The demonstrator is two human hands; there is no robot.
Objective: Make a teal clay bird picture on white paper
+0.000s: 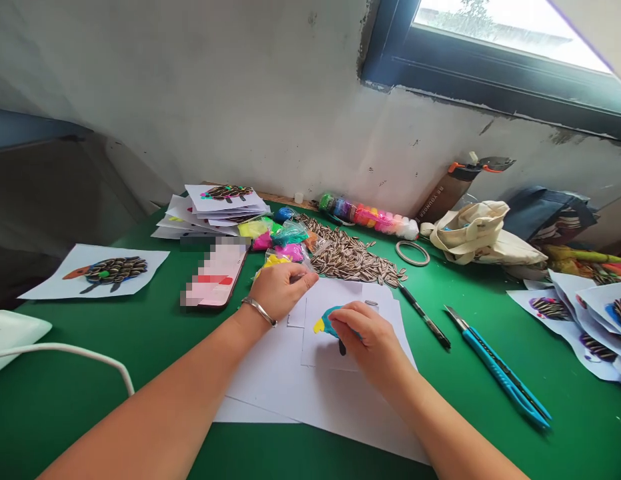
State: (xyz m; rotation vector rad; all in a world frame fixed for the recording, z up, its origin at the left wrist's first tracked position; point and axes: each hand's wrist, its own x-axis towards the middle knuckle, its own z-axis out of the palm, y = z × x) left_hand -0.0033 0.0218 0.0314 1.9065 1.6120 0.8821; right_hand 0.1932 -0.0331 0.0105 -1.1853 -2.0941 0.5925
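Observation:
My left hand (279,291), with a bracelet at the wrist, is closed beside the sunflower seed pile (355,253) and the bagged modelling clay (290,235). Whatever its fingertips pinch, if anything, is too small to make out. Bent over a small white card (320,357), my right hand (363,333) has its thumb and fingers together at a blue clay shape (331,313). This shape has a yellow pointed end and a dark leg; the hand covers much of it. The card lies on larger white sheets (285,393).
A phone (215,273) and finished seed card (110,273) lie left. A pen (425,317), utility knife (500,373) and tape ring (413,253) lie right. Card stacks (220,207) stand back left and far right. A bottle (447,190) and cloth bag (483,233) are behind.

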